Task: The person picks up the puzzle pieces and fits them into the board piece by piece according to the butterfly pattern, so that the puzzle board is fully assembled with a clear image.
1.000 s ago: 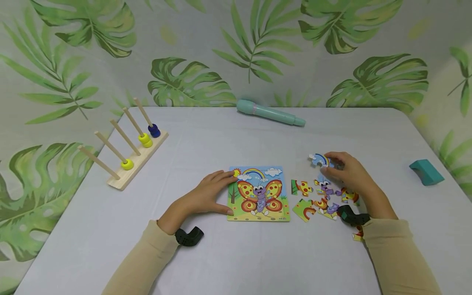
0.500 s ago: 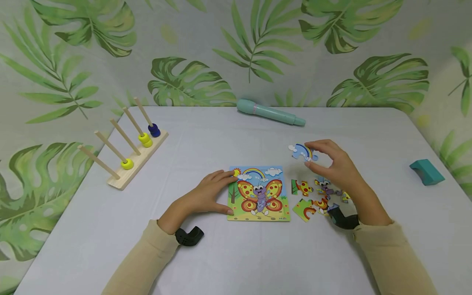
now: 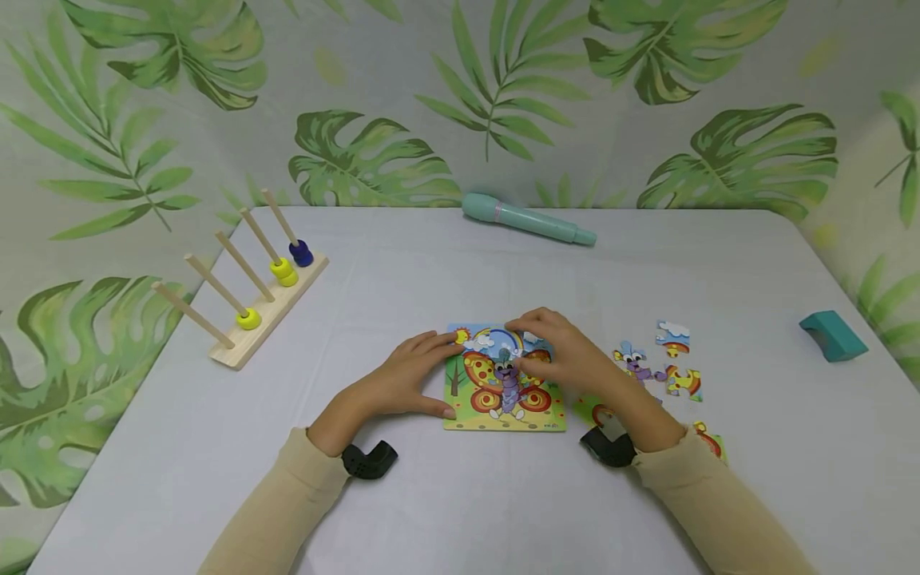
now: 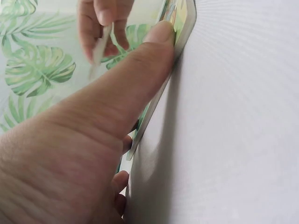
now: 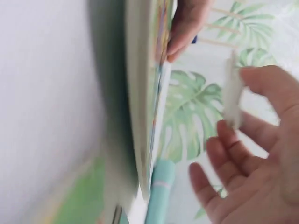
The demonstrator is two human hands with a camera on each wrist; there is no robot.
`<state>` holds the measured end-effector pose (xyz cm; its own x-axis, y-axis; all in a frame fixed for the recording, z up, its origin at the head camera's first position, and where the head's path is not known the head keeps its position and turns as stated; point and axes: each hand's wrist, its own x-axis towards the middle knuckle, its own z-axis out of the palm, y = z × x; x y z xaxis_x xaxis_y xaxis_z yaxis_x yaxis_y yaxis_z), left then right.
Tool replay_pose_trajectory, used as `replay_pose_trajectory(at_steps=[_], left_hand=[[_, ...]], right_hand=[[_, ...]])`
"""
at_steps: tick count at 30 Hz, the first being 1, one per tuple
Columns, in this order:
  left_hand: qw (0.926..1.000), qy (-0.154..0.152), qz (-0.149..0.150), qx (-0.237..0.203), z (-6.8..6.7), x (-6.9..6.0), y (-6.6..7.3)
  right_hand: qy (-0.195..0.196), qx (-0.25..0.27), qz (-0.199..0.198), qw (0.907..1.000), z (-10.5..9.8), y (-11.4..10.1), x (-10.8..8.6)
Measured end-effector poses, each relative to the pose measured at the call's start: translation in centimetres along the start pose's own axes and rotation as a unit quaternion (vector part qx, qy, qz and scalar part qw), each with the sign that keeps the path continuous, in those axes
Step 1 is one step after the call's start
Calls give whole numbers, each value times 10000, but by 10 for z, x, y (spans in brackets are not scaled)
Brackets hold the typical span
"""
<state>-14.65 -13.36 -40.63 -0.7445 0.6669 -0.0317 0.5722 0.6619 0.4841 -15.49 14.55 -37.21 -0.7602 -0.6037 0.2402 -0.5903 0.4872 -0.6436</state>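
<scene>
A square butterfly puzzle board [image 3: 474, 415] lies flat on the table in front of me. My left hand [image 3: 402, 375] holds its left side, thumb near the lower corner and fingers at the upper one; the thumb [image 4: 149, 56] rests on the board's edge in the left wrist view. Above the board's upper part, my right hand [image 3: 568, 351] pinches a rainbow puzzle piece [image 5: 232, 93] between thumb and fingers. That piece is raised clear of the board in both wrist views, seen edge-on and blurred.
Several loose puzzle pieces [image 3: 683, 382] lie right of the board, some partly hidden under the right forearm. A wooden peg rack [image 3: 269, 315] with yellow and blue beads stands left. A mint toy microphone [image 3: 528, 220] lies behind, and a teal block [image 3: 834, 335] sits far right.
My right hand has carried the rainbow piece left from the loose pieces to above the board, uncovering pieces on the right. The left hand and the board have stayed put.
</scene>
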Motion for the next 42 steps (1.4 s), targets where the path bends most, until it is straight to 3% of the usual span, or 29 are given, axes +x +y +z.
replay_pose_trajectory(at_steps=[6, 14, 17, 28, 36, 42], left_hand=[[10000, -40, 4, 24, -1, 0, 1], [9998, -37, 190, 57, -2, 2, 2], [9998, -4, 121, 139, -2, 3, 4], [9935, 268, 17, 1107, 10, 16, 7], [9930, 420, -12, 1102, 11, 19, 8], [9937, 495, -52, 1003, 11, 23, 8]], right_hand=[[-339, -142, 502, 9981, 14, 7, 4], [-346, -588, 750, 9948, 20, 13, 9], [-362, -607, 866, 9937, 20, 14, 10], [-451, -404, 862, 9944, 21, 19, 14], [-474, -379, 933, 9938, 21, 20, 14], [-281, -394, 848, 9952, 22, 24, 12]])
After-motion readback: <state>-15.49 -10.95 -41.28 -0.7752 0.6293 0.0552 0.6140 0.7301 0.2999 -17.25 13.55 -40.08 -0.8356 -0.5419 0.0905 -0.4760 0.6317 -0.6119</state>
